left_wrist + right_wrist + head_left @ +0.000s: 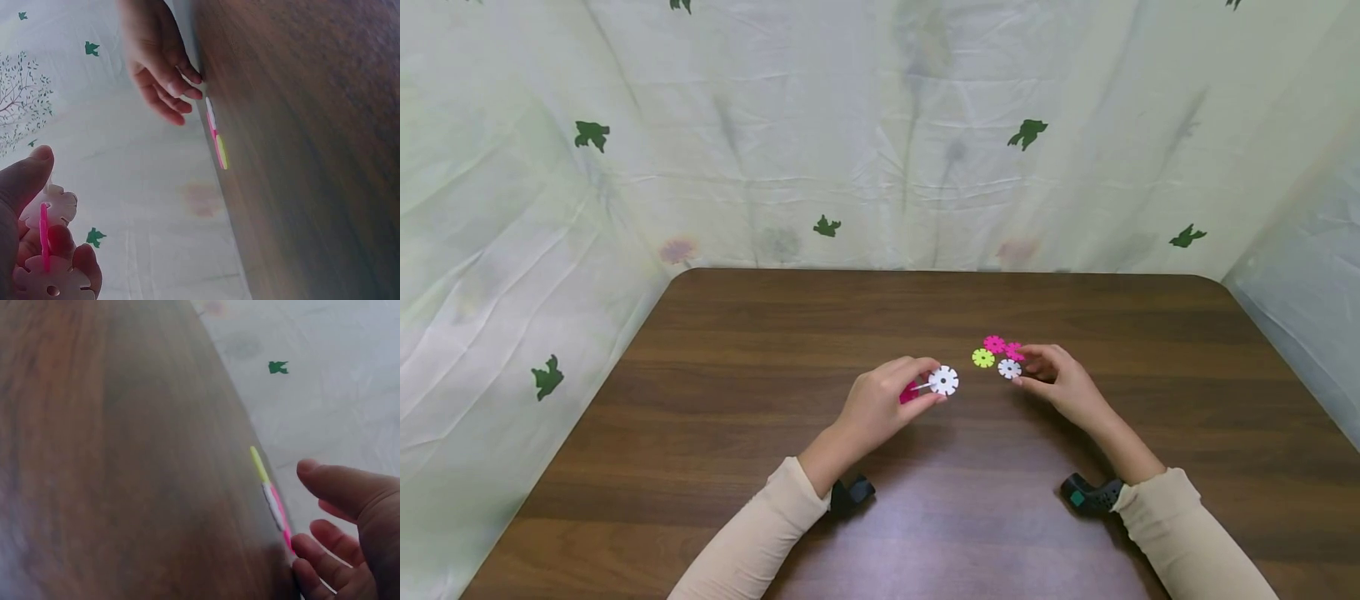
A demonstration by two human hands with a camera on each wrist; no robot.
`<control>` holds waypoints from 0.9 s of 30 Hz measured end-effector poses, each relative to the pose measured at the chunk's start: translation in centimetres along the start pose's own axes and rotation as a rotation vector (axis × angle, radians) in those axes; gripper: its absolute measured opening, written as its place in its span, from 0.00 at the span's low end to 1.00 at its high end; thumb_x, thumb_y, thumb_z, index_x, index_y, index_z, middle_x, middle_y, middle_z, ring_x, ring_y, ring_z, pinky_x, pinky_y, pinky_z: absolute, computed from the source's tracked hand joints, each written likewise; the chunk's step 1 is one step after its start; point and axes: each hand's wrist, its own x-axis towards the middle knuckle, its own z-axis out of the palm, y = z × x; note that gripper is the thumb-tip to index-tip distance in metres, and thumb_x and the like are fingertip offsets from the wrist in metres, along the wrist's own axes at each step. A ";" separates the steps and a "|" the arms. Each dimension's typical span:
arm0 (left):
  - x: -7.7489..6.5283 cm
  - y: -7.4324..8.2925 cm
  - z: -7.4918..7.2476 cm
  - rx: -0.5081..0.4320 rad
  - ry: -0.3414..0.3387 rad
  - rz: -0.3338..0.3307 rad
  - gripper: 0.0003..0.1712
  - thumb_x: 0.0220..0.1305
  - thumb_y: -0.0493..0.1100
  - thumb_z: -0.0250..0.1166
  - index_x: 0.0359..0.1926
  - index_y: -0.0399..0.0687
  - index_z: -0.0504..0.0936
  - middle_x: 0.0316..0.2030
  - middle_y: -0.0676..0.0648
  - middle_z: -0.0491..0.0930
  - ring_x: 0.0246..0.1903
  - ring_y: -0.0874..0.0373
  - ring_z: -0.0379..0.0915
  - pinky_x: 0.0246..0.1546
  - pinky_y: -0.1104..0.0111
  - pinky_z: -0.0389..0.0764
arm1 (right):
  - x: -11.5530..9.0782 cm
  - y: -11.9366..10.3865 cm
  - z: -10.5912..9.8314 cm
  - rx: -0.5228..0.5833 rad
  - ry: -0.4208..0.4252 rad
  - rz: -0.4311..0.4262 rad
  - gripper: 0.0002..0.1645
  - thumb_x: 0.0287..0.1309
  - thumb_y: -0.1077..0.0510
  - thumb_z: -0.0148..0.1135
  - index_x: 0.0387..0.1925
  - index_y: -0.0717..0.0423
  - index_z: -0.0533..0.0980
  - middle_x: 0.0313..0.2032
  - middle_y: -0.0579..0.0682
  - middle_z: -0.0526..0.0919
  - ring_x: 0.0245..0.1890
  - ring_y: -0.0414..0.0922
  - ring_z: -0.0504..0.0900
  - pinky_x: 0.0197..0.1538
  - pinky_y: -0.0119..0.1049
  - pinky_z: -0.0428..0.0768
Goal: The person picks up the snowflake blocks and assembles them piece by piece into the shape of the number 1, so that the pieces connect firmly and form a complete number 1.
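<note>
Underlying everything is the tabletop (pixel 820 317). The left hand (pixel 880 396) pinches joined white-and-pink discs (pixel 951 386); the right hand (pixel 1066 387), thumb and fingers parted, has four loose discs (pixel 988 359) just left of it, contact unclear. Selecting one seems underway, next needing a narrow pinch.

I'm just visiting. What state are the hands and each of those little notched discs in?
Left hand: holding the joined discs
Joined discs: white and pink, fitted together
Right hand: fingers loosely bent, seemingly holding nothing
Yellow-green disc: flat on the table
Two pink discs: flat, one near the right fingertips
Separate white disc: flat
</note>
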 end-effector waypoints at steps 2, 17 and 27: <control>0.0 0.0 0.0 -0.001 -0.001 -0.001 0.20 0.46 0.45 0.72 0.40 0.42 0.79 0.31 0.52 0.79 0.27 0.66 0.70 0.27 0.78 0.72 | 0.0 0.4 0.1 -0.020 -0.029 0.008 0.29 0.49 0.57 0.66 0.52 0.64 0.70 0.44 0.58 0.71 0.41 0.52 0.74 0.44 0.45 0.72; 0.0 0.0 0.1 0.003 -0.001 -0.004 0.19 0.46 0.46 0.71 0.39 0.43 0.79 0.30 0.53 0.78 0.26 0.67 0.69 0.25 0.77 0.71 | 1.1 1.2 0.6 -0.130 -0.102 -0.049 0.20 0.53 0.61 0.63 0.48 0.63 0.74 0.40 0.59 0.69 0.37 0.50 0.70 0.41 0.43 0.69; -0.1 -0.1 0.0 0.000 -0.006 -0.008 0.19 0.46 0.46 0.71 0.39 0.43 0.79 0.30 0.53 0.78 0.26 0.67 0.69 0.25 0.78 0.71 | 0.9 0.2 0.5 -0.084 -0.094 0.032 0.16 0.51 0.63 0.64 0.42 0.60 0.70 0.31 0.51 0.75 0.31 0.46 0.72 0.34 0.37 0.70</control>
